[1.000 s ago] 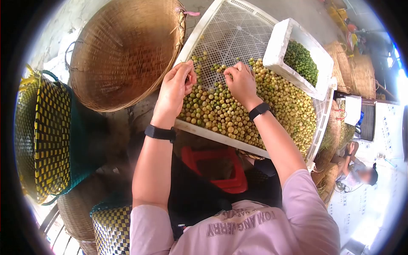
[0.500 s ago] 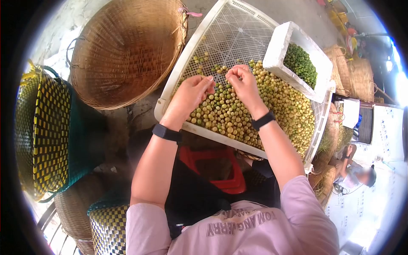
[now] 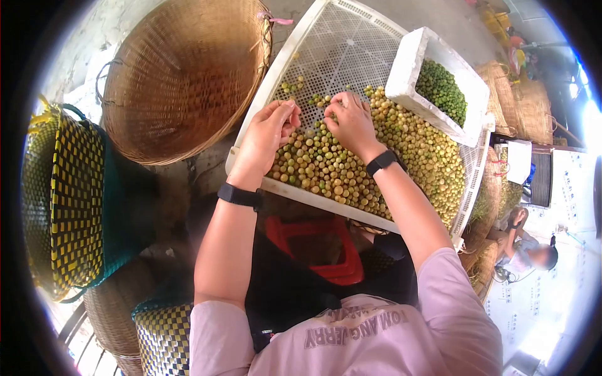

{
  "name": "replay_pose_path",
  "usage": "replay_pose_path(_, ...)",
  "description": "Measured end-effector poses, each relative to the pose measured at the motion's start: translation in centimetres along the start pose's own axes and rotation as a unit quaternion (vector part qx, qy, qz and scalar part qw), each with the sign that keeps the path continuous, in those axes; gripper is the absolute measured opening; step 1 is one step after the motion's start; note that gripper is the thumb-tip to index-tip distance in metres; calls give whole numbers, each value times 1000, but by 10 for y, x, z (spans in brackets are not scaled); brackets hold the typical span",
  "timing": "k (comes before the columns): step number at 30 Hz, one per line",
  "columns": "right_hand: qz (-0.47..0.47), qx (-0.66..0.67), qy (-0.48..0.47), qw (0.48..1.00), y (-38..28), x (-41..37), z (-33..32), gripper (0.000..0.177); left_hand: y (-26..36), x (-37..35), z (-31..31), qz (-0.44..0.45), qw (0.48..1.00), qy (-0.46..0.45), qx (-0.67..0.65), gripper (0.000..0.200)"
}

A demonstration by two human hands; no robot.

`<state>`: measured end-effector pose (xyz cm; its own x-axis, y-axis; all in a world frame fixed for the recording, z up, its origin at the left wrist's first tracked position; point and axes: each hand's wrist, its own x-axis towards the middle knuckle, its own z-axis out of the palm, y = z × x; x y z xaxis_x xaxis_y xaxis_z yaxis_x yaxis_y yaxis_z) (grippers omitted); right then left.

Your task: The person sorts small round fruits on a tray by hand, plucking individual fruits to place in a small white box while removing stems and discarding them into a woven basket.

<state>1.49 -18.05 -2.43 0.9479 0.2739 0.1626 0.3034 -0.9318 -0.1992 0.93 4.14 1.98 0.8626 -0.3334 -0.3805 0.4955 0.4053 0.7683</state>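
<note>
A white perforated tray [image 3: 351, 42] holds many round yellow-green fruits [image 3: 332, 164]. Over its left part is my left hand [image 3: 273, 128], its thumb and fingers pinched together; whatever lies between them is too small to make out. My right hand [image 3: 352, 124] is above the fruits near the tray's middle, fingers curled, with something small and greenish at the fingertips that I cannot make out. The two hands are apart. A white foam box [image 3: 406, 80] with small green fruits [image 3: 441, 88] rests on the tray's right side.
A large wicker basket [image 3: 182, 81] stands to the left of the tray. Checkered yellow-and-black baskets [image 3: 75, 200] are at far left. A red stool [image 3: 338, 272] is under the tray's front edge. Another person [image 3: 520, 250] sits at the right, near more woven baskets [image 3: 532, 113].
My left hand has moved left and slightly up. My right hand has shifted a little left, its fingers now curled lower and its back turned more toward the camera.
</note>
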Motion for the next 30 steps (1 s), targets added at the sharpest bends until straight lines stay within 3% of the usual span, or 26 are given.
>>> replay_pose_path(5,-70,-90,-14,993,-1,14,8,6,2,0,-1,-7,1000,2,-1,21)
replay_pose_path(11,11,48,60,997,10,17,12,13,3,-2,-1,-2,1000,7,4,21)
replay_pose_path(19,-60,-102,83,989,3,21,15,9,0,0,-1,-6,1000,1,3,21)
replay_pose_path(21,27,29,21,999,5,21,9,12,-2,2,-2,-10,1000,7,16,22)
replay_pose_path(23,54,152,101,982,10,21,5,13,-6,4,-1,-24,999,-6,47,23)
replay_pose_path(25,113,339,84,930,-11,13,-20,9,-12,2,4,-46,996,-21,75,25)
replay_pose_path(27,58,324,61,942,-43,5,-51,7,-13,0,15,-85,989,-69,102,28)
replay_pose_path(29,-10,269,78,960,-56,3,-58,7,-13,-5,24,-58,987,-79,125,30)
replay_pose_path(30,5,318,72,945,-59,3,-59,6,-14,-6,26,-13,993,-48,103,32)
